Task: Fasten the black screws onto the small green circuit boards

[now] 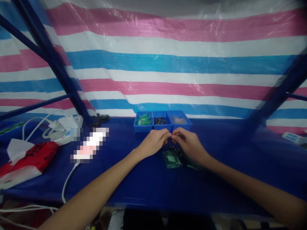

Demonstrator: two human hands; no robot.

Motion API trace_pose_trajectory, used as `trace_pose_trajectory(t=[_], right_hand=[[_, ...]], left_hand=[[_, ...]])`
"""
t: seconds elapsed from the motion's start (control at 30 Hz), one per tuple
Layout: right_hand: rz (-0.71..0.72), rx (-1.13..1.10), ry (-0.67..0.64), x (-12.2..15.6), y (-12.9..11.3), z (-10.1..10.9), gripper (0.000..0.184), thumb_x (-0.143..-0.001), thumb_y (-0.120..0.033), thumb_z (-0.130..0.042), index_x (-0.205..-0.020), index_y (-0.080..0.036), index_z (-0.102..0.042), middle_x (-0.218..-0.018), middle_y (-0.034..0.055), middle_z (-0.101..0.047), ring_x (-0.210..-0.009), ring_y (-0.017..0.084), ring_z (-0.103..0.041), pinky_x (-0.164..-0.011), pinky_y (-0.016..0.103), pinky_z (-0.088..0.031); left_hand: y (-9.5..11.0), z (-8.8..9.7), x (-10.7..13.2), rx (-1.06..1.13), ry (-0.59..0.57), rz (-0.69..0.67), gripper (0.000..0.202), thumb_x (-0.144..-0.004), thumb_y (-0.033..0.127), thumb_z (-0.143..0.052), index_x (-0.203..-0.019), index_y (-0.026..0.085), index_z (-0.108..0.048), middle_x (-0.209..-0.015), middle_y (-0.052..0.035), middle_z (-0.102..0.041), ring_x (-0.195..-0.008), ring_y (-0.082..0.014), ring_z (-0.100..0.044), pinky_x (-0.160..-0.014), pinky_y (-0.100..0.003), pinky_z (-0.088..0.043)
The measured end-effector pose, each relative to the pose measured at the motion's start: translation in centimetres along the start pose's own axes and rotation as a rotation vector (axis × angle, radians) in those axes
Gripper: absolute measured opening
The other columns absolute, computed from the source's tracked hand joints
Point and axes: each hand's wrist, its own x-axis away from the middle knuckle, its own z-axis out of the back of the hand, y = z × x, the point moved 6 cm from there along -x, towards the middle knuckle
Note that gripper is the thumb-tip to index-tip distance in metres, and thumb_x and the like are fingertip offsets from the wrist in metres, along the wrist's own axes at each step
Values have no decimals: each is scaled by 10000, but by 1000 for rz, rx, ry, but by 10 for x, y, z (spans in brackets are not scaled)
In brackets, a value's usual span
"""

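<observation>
My left hand [158, 140] and my right hand [188, 142] meet fingertip to fingertip above the table, just in front of the blue bins. Both are closed in a pinch, and whatever lies between the fingers is too small to make out. Below them a green plastic packet [172, 159] rests on the table, with a few small dark pieces [174, 148] near its far edge. A second green packet [192, 164] is partly hidden under my right hand. Beyond the hands, the middle bin [161, 120] holds many small black and silvery parts.
The left bin [143, 120] contains green packets, the right bin [178, 120] pale clear pieces. On the table's left are a blurred-out lit device [91, 143] with a white cable, a power strip [69, 134] with plugs, and a red tissue pack [40, 156]. Blue frame posts [59, 70] stand at both sides.
</observation>
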Motion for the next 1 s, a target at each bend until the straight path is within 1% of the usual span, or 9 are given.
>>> trace_pose_trajectory(t=[0.1, 0.2, 0.27, 0.37, 0.5, 0.63, 0.7, 0.83, 1.0], right_hand=[[12, 42, -59, -18, -2, 2, 125, -932, -286, -556, -850, -208, -610, -710, 16, -687, -662, 177, -657, -650, 299, -486], [113, 265, -36, -52, -5, 9, 120, -929, -255, -555, -835, -203, -609, -708, 23, -679, -651, 174, -622, -642, 300, -434], [175, 399, 3, -75, -4, 10, 117, -933, -249, -551, -856, -193, -620, -761, 51, -692, -688, 187, -615, -653, 312, -411], [158, 491, 26, -94, 3, 8, 139, -947, -260, -532, -901, -183, -638, -820, 80, -704, -737, 203, -619, -661, 319, -400], [171, 469, 7, -75, 0, 11, 157, -946, -247, -525, -885, -179, -653, -767, 57, -682, -682, 181, -590, -629, 309, -382], [190, 436, -239, -34, -3, 5, 139, -913, -196, -555, -853, -193, -681, -744, 29, -678, -657, 161, -585, -619, 293, -386], [172, 421, -314, -20, 1, 3, 120, -885, -174, -582, -865, -204, -696, -778, 26, -694, -678, 161, -600, -621, 286, -395], [143, 388, -359, -10, 6, -2, 129, -851, -138, -600, -862, -215, -703, -801, 16, -696, -705, 157, -609, -626, 272, -400], [129, 418, -388, -6, 6, -10, 148, -868, -134, -560, -804, -206, -673, -761, 18, -669, -677, 157, -581, -615, 280, -383]], left_hand=[[-7, 12, -1, -20, 121, 36, 226, -1046, 356, -423, -1073, 185, -568, -745, 11, -643, -687, -146, -630, -674, -257, -460], [-15, 27, -1, -137, 253, 46, 202, -1020, 314, -465, -1151, 175, -532, -802, -11, -653, -728, -169, -637, -699, -285, -467], [-20, 32, -1, -235, 259, 41, 177, -1000, 268, -484, -1138, 173, -540, -825, -19, -658, -735, -174, -634, -698, -292, -463], [-23, 31, -1, -353, 177, 12, 160, -978, 234, -495, -1111, 179, -566, -879, -35, -672, -764, -181, -640, -698, -298, -467], [-18, 21, 0, -423, 42, -40, 153, -956, 235, -520, -1069, 184, -610, -934, -51, -683, -834, -201, -648, -721, -314, -475], [-14, 9, 0, -262, -144, 2, 160, -925, 279, -593, -1019, 179, -675, -820, -30, -684, -722, -168, -637, -653, -279, -461], [-12, 5, 0, -128, -211, 37, 193, -908, 306, -633, -1029, 170, -696, -798, -27, -687, -694, -153, -636, -629, -262, -461], [-12, -2, 0, -3, -259, 46, 245, -868, 345, -701, -1039, 169, -716, -801, -21, -682, -710, -147, -636, -622, -249, -461], [-12, -8, 1, -106, -226, -13, 128, -858, 284, -687, -925, 178, -712, -807, -12, -637, -701, -132, -579, -612, -240, -424]])
